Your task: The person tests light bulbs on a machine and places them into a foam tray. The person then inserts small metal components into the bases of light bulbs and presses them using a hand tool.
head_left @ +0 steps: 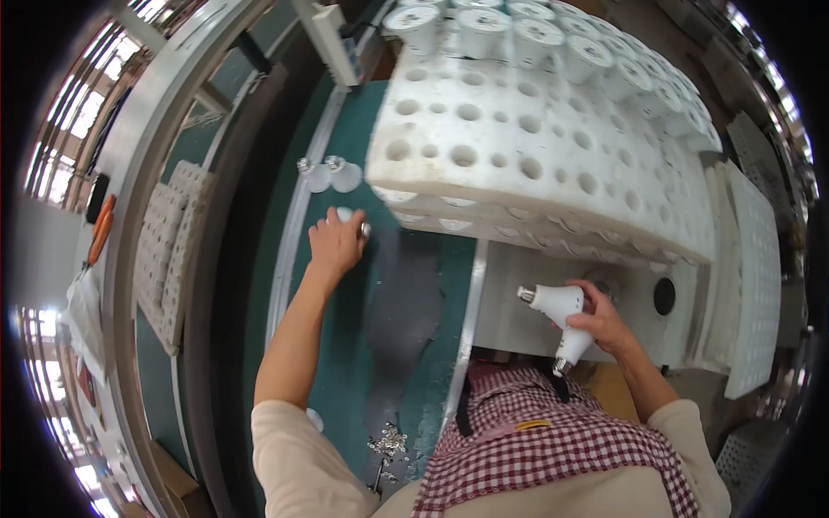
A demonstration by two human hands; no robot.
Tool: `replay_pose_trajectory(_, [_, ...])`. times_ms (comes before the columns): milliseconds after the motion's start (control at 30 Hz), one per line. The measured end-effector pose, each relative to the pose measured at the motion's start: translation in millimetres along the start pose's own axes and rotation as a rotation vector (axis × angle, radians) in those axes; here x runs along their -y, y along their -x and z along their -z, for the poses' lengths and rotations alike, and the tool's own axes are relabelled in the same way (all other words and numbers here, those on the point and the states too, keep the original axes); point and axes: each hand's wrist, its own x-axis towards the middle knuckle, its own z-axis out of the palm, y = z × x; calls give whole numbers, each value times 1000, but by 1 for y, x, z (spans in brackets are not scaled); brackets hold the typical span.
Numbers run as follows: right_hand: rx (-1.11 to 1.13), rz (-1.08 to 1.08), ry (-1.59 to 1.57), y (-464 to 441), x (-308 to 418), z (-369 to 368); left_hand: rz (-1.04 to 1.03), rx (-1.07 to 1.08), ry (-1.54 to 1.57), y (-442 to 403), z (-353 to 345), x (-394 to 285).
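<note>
My right hand (606, 318) is closed around two white light bulbs with metal screw caps. The upper bulb (560, 300) points its cap to the left, and the lower bulb (573, 344) points its cap downward. Over the green work surface (345, 380), my left hand (337, 246) curls around another light bulb (344, 214); the fingers cover most of it, and a metal cap shows beside the thumb. Just beyond that hand, two more bulbs (344, 175) sit on the surface with their caps up.
A thick white foam block (484, 138) with rows of holes stands ahead, bulbs (587, 56) packed along its far side. Small metal parts (390, 440) lie in a heap near my left elbow. A foam tray (168, 250) leans at left; foam panels (751, 276) stand at right.
</note>
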Motion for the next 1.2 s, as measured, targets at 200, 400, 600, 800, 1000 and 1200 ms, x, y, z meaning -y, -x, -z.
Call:
replay_pose_trajectory(200, [-353,121,906,30,9,65,-20,-5,-24,42,-18,-21])
replay_pose_trajectory(400, [-600,97,1397,46,-2,126,159,-124,146,36,-31,22])
replay_pose_trajectory(600, [-480,135,1427,27,-31,148,214,162,535,40,-26,37])
replay_pose_trajectory(800, [-339,154,1617,2,-44,130,118,150,1034,74,-17,-3])
replay_pose_trajectory(1000, [-277,120,1712,-7,-40,123,-49,157,1060,97,-35,-73])
replay_pose_trajectory(1200, [-244,43,1652,-9,-28,125,-521,154,596,83,-48,-243])
